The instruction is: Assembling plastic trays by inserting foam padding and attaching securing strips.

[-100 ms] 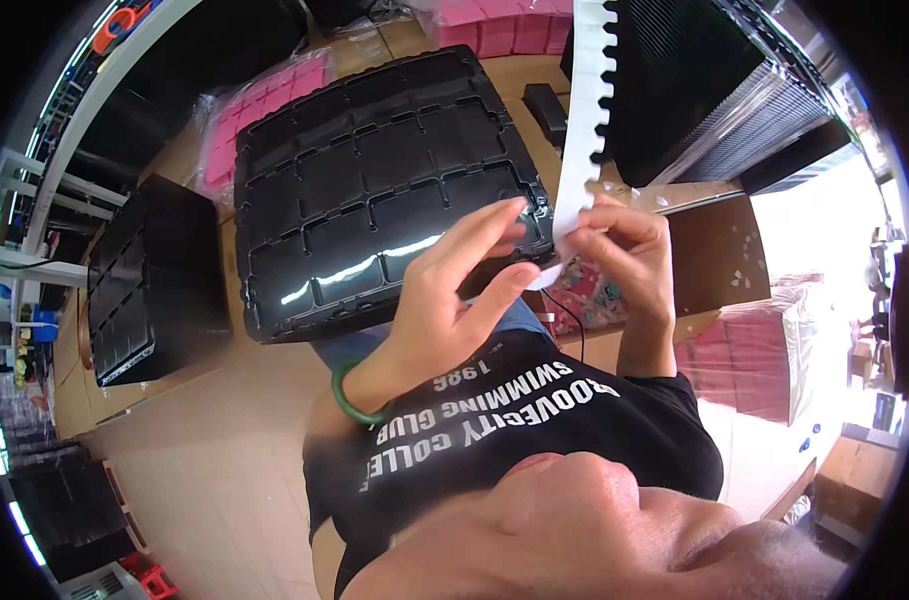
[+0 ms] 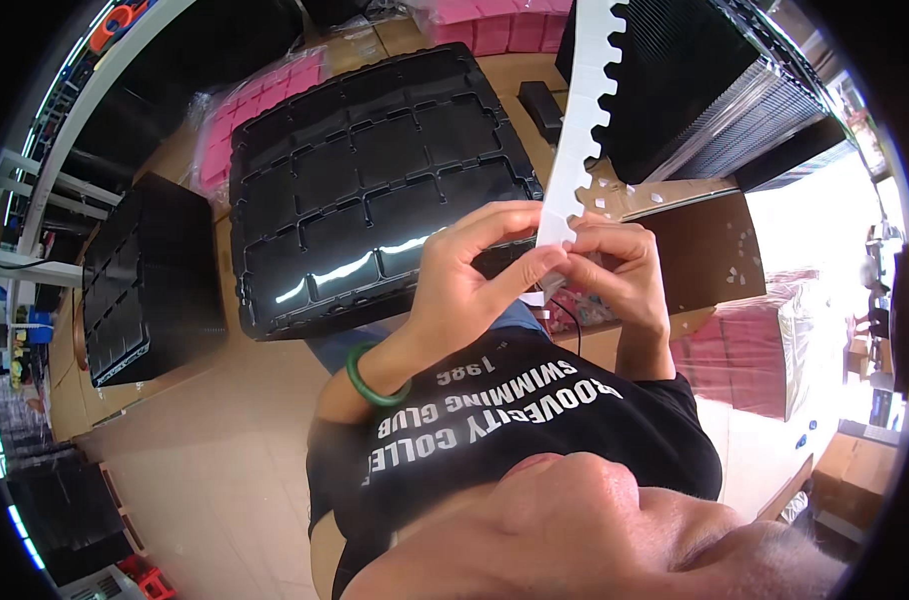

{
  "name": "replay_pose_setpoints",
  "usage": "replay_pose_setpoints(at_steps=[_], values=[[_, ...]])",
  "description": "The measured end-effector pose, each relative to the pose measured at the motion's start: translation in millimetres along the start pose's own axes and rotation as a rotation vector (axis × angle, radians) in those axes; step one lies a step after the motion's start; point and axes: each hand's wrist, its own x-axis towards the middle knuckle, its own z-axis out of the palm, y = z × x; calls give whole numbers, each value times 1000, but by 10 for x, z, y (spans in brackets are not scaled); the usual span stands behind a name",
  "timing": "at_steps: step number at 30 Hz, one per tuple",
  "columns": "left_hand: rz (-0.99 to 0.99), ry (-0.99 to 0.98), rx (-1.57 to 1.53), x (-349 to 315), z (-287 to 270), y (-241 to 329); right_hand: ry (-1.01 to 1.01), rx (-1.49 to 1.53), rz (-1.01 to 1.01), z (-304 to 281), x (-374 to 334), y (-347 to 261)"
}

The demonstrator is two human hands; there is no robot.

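A long white strip (image 2: 578,120) with a row of notches along its right edge rises from between my hands toward the top of the view. My left hand (image 2: 480,265), a green bangle on its wrist, pinches the strip's lower end, its fingers passing behind and its thumb in front. On the notched side, my right hand (image 2: 620,268) holds the same end between thumb and fingers. Just left of the strip lies a black moulded plastic tray (image 2: 375,170) with rows of compartments, apparently stacked.
An open cardboard box (image 2: 710,245) with colourful contents and white scraps stands beside my right hand. Tall stacks of black trays (image 2: 685,80) are at the far right, with another black stack (image 2: 160,280) at left. Wrapped pink blocks (image 2: 745,350) sit to the right.
My left hand has moved right and closed its thumb and fingers on the strip's lower end. The strip has tilted slightly, its lower end shifting left.
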Motion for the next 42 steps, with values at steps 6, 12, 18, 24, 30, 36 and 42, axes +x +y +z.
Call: replay_pose_setpoints(at_steps=[6, 12, 18, 24, 30, 36, 42], values=[[233, 220, 258, -87, 135, -42, 391, 303, 218, 199, -104, 114], [636, 247, 780, -145, 105, -124, 242, 528, 195, 296, -92, 235], [491, 322, 730, -364, -109, -102, 220, 56, 173, 5, 97, 43], [194, -10, 80, -587, -103, 44, -172, -594, 74, 4, 722, 220], [126, 3, 42, -671, -58, -229, -305, -801, -35, 64, 869, 230], [135, -2, 55, -641, -50, -305, -369, -838, -111, 52, 904, 157], [134, 1, 50, -632, -82, -362, -403, -734, -56, 31, 899, 135]])
